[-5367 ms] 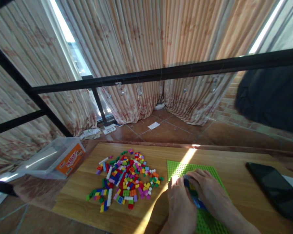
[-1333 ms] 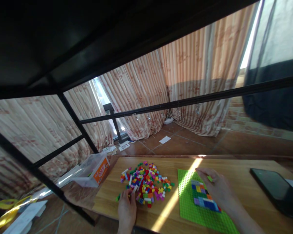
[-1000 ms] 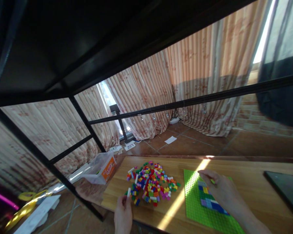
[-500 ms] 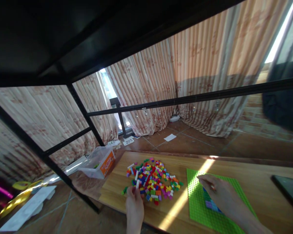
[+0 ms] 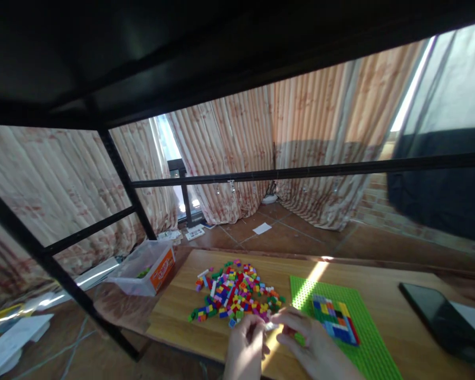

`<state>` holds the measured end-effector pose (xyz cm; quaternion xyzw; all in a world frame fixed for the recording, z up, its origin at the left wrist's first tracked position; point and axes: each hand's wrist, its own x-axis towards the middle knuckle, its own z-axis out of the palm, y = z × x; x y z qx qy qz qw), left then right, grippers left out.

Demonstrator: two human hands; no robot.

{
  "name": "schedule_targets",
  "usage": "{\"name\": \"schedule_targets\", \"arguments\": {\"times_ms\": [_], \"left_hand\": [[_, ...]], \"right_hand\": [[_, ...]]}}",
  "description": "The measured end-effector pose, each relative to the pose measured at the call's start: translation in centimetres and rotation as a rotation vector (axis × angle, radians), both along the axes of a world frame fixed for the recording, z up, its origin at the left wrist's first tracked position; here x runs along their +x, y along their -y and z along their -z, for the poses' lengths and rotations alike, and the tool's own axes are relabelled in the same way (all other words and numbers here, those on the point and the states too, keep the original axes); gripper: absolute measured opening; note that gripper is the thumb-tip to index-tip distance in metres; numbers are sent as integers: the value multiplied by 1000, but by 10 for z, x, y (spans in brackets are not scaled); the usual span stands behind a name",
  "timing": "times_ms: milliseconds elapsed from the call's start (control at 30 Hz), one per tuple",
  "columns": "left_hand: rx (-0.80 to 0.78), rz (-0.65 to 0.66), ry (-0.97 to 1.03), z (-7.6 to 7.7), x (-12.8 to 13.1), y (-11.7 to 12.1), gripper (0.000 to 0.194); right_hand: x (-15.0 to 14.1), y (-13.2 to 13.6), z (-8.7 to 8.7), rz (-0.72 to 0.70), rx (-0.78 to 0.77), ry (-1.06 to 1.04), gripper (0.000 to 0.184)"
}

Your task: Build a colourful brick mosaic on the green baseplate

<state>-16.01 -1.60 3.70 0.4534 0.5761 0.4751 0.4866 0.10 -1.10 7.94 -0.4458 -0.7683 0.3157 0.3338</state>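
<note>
In front of me, both hands meet over the near side of the wooden board. My left hand [image 5: 246, 342] is closed in a pinch on a small white toy brick [image 5: 269, 326]. My right hand [image 5: 306, 338] has its fingers curled, and its fingertips close on the other end of that brick. A green piece [image 5: 300, 338] shows between the right fingers; whether it is held or lies underneath I cannot tell. Right of the hands, a multicoloured brick panel [image 5: 336, 319] sits on the green baseplate [image 5: 374, 327]. A pile of loose coloured bricks [image 5: 237, 290] spreads just beyond my left hand.
The wooden board [image 5: 174, 311] carries all this. A dark phone or tablet [image 5: 439, 322] lies at its right. Left of the board stands a clear plastic box [image 5: 136, 269] with an orange label. A black metal frame [image 5: 114, 163] surrounds the area, with curtains [image 5: 225, 137] behind.
My left hand has moved right from the pile with the white brick. My right hand has come left off the brick panel, uncovering it, and the hands now meet. The view has shifted right.
</note>
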Motion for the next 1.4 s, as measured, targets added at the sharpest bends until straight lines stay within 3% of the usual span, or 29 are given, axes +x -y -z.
{"name": "schedule_targets", "arguments": {"times_ms": [167,300,433,533,700,800,1000,1400], "left_hand": [[-43,207,-55,3,46,-9,26],[43,360,-241,-12,86,-24,26],[199,270,-523,-31,108,-60,26],[177,301,-515,-23,118,-87,27],[176,348,-338,14,129,-106,35],[150,349,-334,24,134,-110,36],[116,415,-340,22,142,-117,38],[131,382,-395,17,152,-115,29]], "right_hand": [[39,3,17,50,9,124,26],[95,-5,30,169,4,172,28],[147,-24,38,432,17,169,30],[167,-40,45,473,30,198,28],[161,-60,54,449,28,243,28],[154,-66,55,409,7,265,28],[153,-68,53,391,-44,285,28],[154,-67,55,373,-59,237,27]]}}
